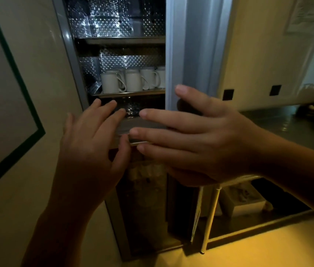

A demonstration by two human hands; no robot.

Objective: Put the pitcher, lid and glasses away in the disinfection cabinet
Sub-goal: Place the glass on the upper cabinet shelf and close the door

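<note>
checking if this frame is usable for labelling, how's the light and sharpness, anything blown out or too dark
Head view: dim overall, with left hand and right hand dark and slightly soft; glare sparkles on the perforated back wall; the white mugs read clearest; the cabinet's lower section is nearly black; the floor has a yellow cast.

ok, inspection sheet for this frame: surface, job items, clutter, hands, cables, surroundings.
Surface: steel shelves inside the cabinet; the lowest visible one is partly hidden by the hands.
Job's things: disinfection cabinet open; items to stow: nothing seen.
Clutter: white mugs in a row on the middle shelf.
Hands: left hand and right hand both open, fingers straight, holding nothing, in front of the lower shelf.
Cables: nothing seen.
Surroundings: steel counter at right; green-bordered poster on the left wall.
</note>
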